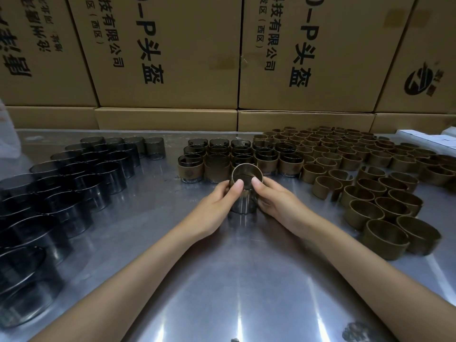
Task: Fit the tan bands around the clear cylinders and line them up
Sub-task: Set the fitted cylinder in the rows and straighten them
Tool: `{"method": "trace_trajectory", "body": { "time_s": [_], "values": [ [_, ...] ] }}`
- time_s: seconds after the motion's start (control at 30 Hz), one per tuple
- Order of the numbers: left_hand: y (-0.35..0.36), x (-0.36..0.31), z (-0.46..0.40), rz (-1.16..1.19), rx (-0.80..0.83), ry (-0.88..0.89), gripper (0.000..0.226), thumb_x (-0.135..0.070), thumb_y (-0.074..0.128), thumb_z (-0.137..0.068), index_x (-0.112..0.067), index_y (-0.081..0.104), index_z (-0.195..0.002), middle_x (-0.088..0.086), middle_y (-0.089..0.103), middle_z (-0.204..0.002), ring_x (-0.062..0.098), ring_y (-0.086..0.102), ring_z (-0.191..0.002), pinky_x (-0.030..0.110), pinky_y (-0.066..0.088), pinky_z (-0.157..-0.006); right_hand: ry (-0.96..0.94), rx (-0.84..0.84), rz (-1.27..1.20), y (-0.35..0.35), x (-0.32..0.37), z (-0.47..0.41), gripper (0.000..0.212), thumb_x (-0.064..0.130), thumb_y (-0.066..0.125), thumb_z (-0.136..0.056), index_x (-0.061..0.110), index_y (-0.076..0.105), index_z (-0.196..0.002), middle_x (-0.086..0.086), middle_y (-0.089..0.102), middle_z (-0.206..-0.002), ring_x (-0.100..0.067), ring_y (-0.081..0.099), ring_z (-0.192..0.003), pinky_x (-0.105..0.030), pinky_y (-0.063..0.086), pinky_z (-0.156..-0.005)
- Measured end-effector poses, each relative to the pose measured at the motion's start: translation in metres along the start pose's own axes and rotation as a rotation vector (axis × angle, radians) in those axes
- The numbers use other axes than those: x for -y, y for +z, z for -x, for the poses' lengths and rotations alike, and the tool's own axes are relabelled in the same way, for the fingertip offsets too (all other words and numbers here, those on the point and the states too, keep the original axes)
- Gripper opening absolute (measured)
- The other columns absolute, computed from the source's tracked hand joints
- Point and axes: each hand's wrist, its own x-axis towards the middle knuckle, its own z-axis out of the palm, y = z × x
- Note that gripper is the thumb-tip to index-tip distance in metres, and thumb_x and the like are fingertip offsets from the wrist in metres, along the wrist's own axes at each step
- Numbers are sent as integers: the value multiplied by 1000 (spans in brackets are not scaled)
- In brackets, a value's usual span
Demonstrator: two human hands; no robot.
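Observation:
A clear cylinder (244, 204) stands on the metal table (222, 280) at the centre, with a tan band (247, 172) sitting around its top rim. My left hand (219, 201) grips it from the left, thumb on the band. My right hand (274, 199) grips it from the right, thumb also on the band. Behind it, several banded cylinders (237, 159) stand in rows. Bare clear cylinders (81, 178) fill the left side. Loose tan bands (380, 193) cover the right side.
A wall of stacked cardboard boxes (172, 58) closes off the far edge of the table. White boxes (429, 139) lie at the far right. A white plastic bag (7, 134) shows at the left edge. Bare steel stretches between my forearms.

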Motion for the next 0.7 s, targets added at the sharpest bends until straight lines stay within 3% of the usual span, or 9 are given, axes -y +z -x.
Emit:
{"method": "trace_trajectory", "body": {
  "time_s": [0.1, 0.2, 0.3, 0.47, 0.6, 0.7],
  "values": [
    [-1, 2, -1, 29, 17, 6, 62, -71, 27, -84, -39, 42, -134, -23, 47, -126, -1, 39, -125, 21, 26, -98, 73, 9, -2, -3, 1, -1, 38, 41, 53, -93, 25, 54, -127, 8, 60, -130, -7, 50, -124, -36, 27, -115],
    [-3, 2, -1, 99, 35, 46, 63, -68, 29, -85, -35, 44, -136, -20, 49, -135, 0, 41, -130, 29, 29, -112, 71, 0, -75, -2, 1, 0, 34, 34, 56, -93, 19, 57, -123, 1, 63, -126, -12, 56, -120, -38, 33, -113],
    [-4, 4, -1, 210, 30, 63, 57, -69, 36, -87, -36, 47, -133, -13, 55, -134, 6, 49, -127, 39, 32, -114, 50, 2, -157, 3, 1, 3, 35, 30, 56, -92, 15, 56, -124, -5, 65, -125, -15, 61, -115, -37, 39, -108],
    [2, 5, -1, 418, -31, 32, 62, -65, 46, -77, -27, 52, -125, -2, 65, -122, 11, 63, -112, 38, 45, -104, 49, -34, -227, 3, 3, 6, 40, 31, 57, -91, 12, 55, -126, -9, 63, -127, -21, 63, -113, -42, 44, -103],
    [4, 1, -3, 530, -98, 35, 37, -48, 44, -95, -20, 59, -115, 5, 70, -110, 19, 69, -100, 33, 56, -82, 24, -52, -285, 4, 3, 7, 34, 27, 59, -89, 11, 56, -119, -12, 61, -128, -23, 64, -111, -42, 48, -100],
    [2, 0, -4, 571, -143, 16, 32, -41, 45, -98, -17, 62, -110, 7, 73, -104, 24, 70, -97, 34, 57, -72, 13, -70, -280, 6, 4, 7, 34, 27, 61, -84, 11, 56, -113, -12, 61, -128, -23, 60, -116, -47, 43, -104]
  ]
}}
